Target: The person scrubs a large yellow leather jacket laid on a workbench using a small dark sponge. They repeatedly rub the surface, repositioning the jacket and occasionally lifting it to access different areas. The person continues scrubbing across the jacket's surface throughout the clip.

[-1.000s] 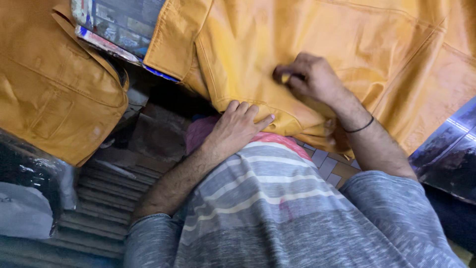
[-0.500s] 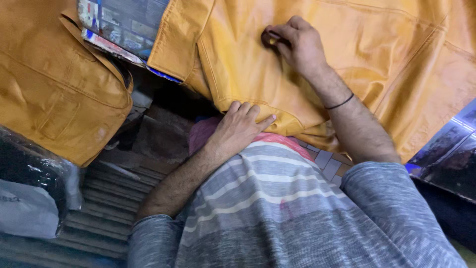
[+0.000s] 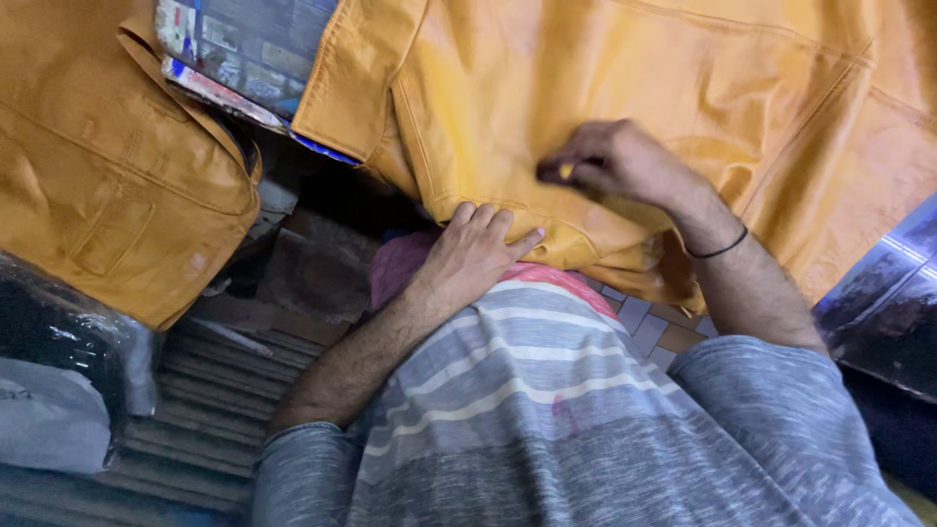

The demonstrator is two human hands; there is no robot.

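A large mustard-yellow leather garment (image 3: 683, 88) is spread across the surface in front of me. My left hand (image 3: 473, 254) lies flat on its near hem, fingers together, pressing it down. My right hand (image 3: 615, 161), with a black band on the wrist, rests on the leather further right and pinches a small yellow object (image 3: 565, 171) between the fingertips; the hand is blurred with motion. What the small object is cannot be made out.
A second yellow leather piece (image 3: 107, 166) lies at the left over a stack. Colourful printed paper (image 3: 244, 49) shows beneath the garment. Plastic-wrapped bundles (image 3: 59, 390) sit lower left, and a dark glossy sheet (image 3: 878, 312) at the right.
My right hand slid up the leather away from me, then came back down toward the hem. My left hand stayed on the hem.
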